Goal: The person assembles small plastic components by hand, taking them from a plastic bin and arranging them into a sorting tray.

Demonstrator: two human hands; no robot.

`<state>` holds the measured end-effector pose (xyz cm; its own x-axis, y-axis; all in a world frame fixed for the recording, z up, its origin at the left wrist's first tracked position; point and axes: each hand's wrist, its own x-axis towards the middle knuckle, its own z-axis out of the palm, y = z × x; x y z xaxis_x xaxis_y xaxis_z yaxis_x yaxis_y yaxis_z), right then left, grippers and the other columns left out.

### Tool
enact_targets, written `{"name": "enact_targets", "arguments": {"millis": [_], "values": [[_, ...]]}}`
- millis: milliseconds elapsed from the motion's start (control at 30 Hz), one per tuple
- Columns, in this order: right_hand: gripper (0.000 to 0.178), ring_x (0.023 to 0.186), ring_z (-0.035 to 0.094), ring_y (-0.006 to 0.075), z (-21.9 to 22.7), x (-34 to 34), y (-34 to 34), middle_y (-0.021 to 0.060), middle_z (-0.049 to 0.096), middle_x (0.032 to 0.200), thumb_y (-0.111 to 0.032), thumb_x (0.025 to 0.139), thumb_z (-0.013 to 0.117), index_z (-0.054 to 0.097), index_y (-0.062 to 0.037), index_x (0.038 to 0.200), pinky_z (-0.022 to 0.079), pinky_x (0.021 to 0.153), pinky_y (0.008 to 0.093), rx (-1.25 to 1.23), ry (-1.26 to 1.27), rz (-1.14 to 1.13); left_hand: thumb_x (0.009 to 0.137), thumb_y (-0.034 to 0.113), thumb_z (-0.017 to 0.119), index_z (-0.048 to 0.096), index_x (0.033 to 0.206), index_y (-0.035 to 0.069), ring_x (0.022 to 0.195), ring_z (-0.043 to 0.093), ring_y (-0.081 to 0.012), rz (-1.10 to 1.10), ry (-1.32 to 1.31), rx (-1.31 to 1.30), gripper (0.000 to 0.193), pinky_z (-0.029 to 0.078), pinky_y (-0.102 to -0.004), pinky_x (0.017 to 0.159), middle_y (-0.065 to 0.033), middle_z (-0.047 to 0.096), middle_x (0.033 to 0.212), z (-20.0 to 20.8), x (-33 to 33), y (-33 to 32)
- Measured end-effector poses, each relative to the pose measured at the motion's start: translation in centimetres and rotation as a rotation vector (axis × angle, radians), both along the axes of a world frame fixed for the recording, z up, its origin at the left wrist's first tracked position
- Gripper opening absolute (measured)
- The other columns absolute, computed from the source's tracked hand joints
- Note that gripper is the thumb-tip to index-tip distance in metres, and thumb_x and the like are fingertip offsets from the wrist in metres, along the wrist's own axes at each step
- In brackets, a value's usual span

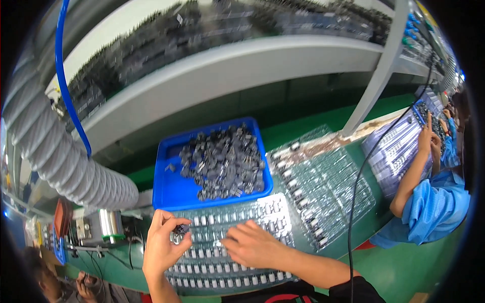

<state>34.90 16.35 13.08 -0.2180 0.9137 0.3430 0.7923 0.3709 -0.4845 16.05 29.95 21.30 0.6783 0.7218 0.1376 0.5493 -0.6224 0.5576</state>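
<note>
My left hand [162,245] has its thumb and forefinger closed around a small dark component [181,229] with a metallic look. Below both hands lies a clear plastic blister tray [287,222], its rows filled with several small white-and-silver parts [217,268]. My right hand [252,244] is over the middle of this tray, fingers curled and fingertips together at a row; what they grip, if anything, is too small to make out. Just beyond the hands stands a blue bin [197,203] with a loose heap of dark components [222,161] in it.
Right of the tray lies another clear blister tray [336,187], with parts along its left side. A black cable [356,187] hangs in front. A grey ribbed duct [65,156] and solder-like wire spool [110,225] stand left. A co-worker in blue [429,202] works at right; another person [48,278] sits lower left.
</note>
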Motion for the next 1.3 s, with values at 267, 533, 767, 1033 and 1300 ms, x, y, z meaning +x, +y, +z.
{"name": "enact_targets", "arguments": {"millis": [267,533,767,1033,1300], "values": [[0.05,0.105,0.05,0.0277,0.4,0.1,0.9,0.0108,0.051,0.127,-0.021,0.08,0.071,0.058,-0.004,0.124,0.041,0.082,0.0404,-0.006,-0.007,-0.165,0.067,-0.004,0.078,0.069,0.096,0.001,0.083,0.063,-0.019,0.148,-0.235,-0.211,0.031,0.056,-0.0262,0.068,-0.0096,0.054,0.101,-3.9,-3.9,-3.5],[0.055,0.124,0.044,0.0319,0.0,-0.8,0.4,0.0151,0.045,0.141,-0.028,0.085,0.069,0.054,-0.0014,0.13,0.038,0.098,0.0462,-0.077,-0.06,-0.12,0.068,-0.006,0.059,0.064,0.082,0.003,0.08,0.058,-0.0298,0.113,-0.035,0.05,0.017,0.049,-0.0381,0.07,-0.0115,0.06,0.083,-3.9,-1.8,-4.0],[0.056,0.123,0.045,0.0325,-0.3,-0.4,0.2,0.0176,0.046,0.136,-0.029,0.084,0.071,0.054,-0.003,0.13,0.037,0.098,0.0443,-0.063,-0.014,-0.122,0.073,0.002,0.065,0.068,0.095,0.006,0.077,0.054,-0.0275,0.043,0.138,0.238,0.022,0.045,-0.04,0.069,-0.0104,0.053,0.076,-3.5,1.1,-2.2],[0.052,0.118,0.048,0.0325,-0.3,0.0,0.3,0.0179,0.049,0.131,-0.03,0.086,0.069,0.054,-0.0017,0.127,0.038,0.096,0.0432,-0.037,-0.017,-0.119,0.08,0.004,0.065,0.07,0.111,0.006,0.078,0.055,-0.0299,-0.018,0.245,0.28,0.032,0.048,-0.0411,0.072,-0.0118,0.054,0.082,-4.6,1.4,-0.9],[0.05,0.117,0.05,0.0316,-0.4,-0.3,0.0,0.018,0.05,0.13,-0.029,0.086,0.068,0.054,-0.0017,0.126,0.038,0.096,0.0422,-0.031,-0.03,-0.125,0.079,0.005,0.066,0.064,0.096,0.003,0.081,0.056,-0.0322,0.012,0.182,0.222,0.016,0.047,-0.0427,0.075,-0.0147,0.055,0.085,-4.7,1.6,-0.9]]}}
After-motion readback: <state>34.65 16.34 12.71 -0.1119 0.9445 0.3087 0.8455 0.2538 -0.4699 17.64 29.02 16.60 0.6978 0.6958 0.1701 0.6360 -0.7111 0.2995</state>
